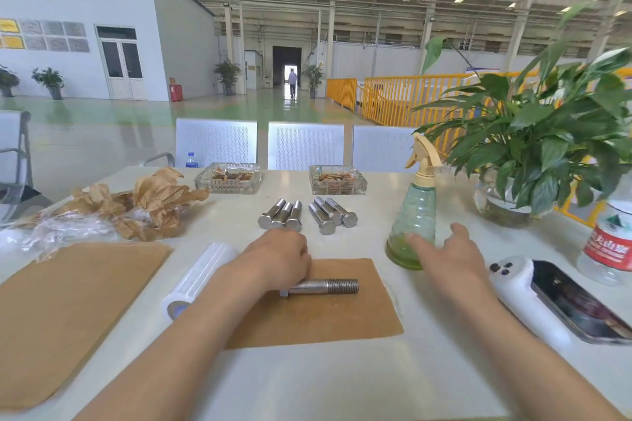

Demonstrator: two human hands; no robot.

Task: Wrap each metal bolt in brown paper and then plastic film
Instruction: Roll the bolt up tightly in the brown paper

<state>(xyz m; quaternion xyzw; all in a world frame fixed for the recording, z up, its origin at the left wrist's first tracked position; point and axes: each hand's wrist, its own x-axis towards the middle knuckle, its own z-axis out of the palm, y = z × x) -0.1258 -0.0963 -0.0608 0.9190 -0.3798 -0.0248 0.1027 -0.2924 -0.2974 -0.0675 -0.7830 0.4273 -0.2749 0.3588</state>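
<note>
Far left: stack of brown paper sheets, with crumpled used paper and film scraps behind it. Next, the plastic film roll lies on the table, untouched, just beside the left forearm. Centre: 1 sheet of brown paper laid flat, bolt lying across it, head to the left, thread to the right. Left hand has fingers curled over the bolt's head end, holding it down on the sheet. Behind, 6 more bolts wait bare in 2 groups of 3. Right hand hovers with fingers spread, holding nothing, at the base of the green spray bottle; can't tell if it touches the bottle. Far right: phone and water bottle. Judgement: this is step 1 for this bolt, placement on paper done, rolling not begun. Next move likely needs the right hand on the paper edge, folding it over the shank, then rolling tight with both hands before film goes on.
</note>
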